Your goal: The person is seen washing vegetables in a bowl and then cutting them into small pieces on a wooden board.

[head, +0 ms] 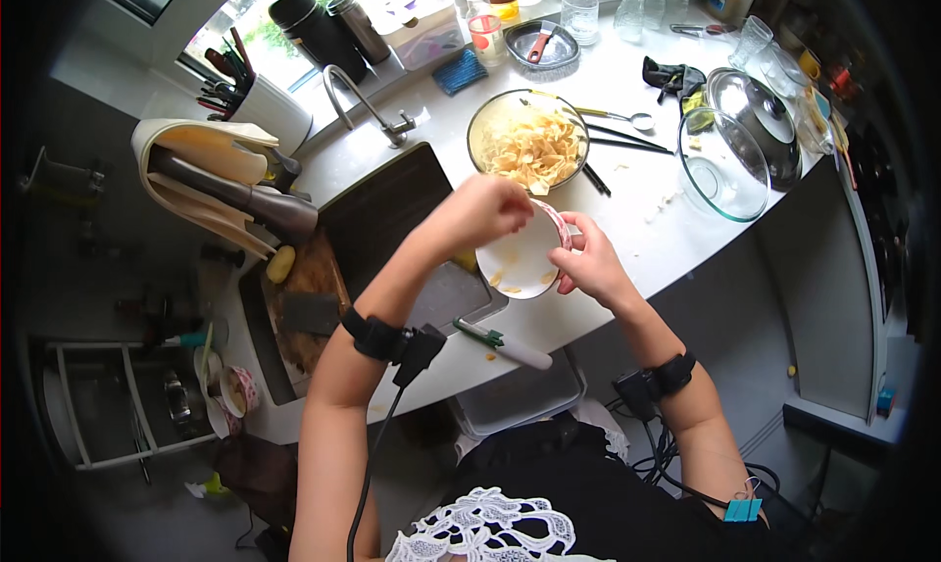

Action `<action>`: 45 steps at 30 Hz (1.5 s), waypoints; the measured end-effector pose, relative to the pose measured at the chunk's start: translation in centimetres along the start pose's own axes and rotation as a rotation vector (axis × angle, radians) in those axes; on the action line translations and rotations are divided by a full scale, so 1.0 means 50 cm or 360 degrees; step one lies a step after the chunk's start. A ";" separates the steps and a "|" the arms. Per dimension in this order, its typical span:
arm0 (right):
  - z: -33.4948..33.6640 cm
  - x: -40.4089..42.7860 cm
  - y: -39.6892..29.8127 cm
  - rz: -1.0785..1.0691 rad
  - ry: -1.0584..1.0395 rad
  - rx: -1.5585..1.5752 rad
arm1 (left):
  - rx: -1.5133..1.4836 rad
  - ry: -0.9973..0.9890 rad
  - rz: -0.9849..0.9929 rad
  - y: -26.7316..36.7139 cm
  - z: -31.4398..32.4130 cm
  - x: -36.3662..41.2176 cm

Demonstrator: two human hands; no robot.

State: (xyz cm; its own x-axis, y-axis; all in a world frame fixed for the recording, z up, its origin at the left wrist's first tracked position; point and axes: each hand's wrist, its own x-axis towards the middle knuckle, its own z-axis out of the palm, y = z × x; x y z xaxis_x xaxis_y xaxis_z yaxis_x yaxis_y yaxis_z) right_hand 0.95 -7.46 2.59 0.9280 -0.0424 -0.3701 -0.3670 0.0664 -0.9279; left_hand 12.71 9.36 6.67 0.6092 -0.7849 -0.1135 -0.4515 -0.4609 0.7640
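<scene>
My right hand [594, 263] grips the right rim of a white bowl [514, 257] with a red-and-white patterned outside. The bowl is tilted, and a few thin yellowish pieces [509, 288] cling near its lower edge. Over the bowl's upper left is my left hand [491, 211], fingers curled and slightly blurred; whether anything is between them is hidden. Just beyond both hands stands a large glass bowl [470, 147] heaped with pale yellow, flat food pieces [535, 150].
Black chopsticks [628, 145] and a metal spoon [641, 122] lie beside the glass bowl. An empty clear glass bowl [724, 165] leans near a pan lid [757, 110]. A green-and-white peeler [507, 341] rests at the counter's front edge. The sink [390, 202] holds a wooden board [298, 341] and cleaver [309, 313].
</scene>
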 end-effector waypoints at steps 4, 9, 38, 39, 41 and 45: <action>0.022 0.008 -0.004 -0.0051 -0.0057 -0.0036 | 0.0832 -0.0084 0.0121 -0.043 0.084 -0.060; 0.031 0.019 0.000 -0.0026 -0.0053 -0.0042 | 0.0927 -0.0229 0.0030 -0.063 0.099 -0.089; 0.068 0.018 -0.015 0.0027 -0.0179 0.0048 | 0.0659 0.0567 -0.0331 -0.028 0.144 -0.156; 0.069 0.017 -0.015 0.0014 -0.0176 0.0072 | 0.0660 0.0567 -0.0332 -0.030 0.142 -0.155; 0.069 0.016 -0.017 0.0014 -0.0172 0.0060 | 0.0566 0.0412 -0.0363 -0.038 0.133 -0.150; 0.064 0.016 -0.014 0.0020 -0.0211 0.0031 | -0.0025 0.0034 -0.0212 -0.051 0.126 -0.143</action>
State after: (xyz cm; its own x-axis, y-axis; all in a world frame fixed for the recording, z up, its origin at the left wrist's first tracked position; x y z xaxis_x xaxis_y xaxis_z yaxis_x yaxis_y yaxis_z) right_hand 2.14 -4.36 3.09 0.9241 0.0908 -0.3713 -0.3787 0.0857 -0.9215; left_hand 5.40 13.54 1.55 0.6770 -0.7080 -0.2012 -0.3553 -0.5538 0.7530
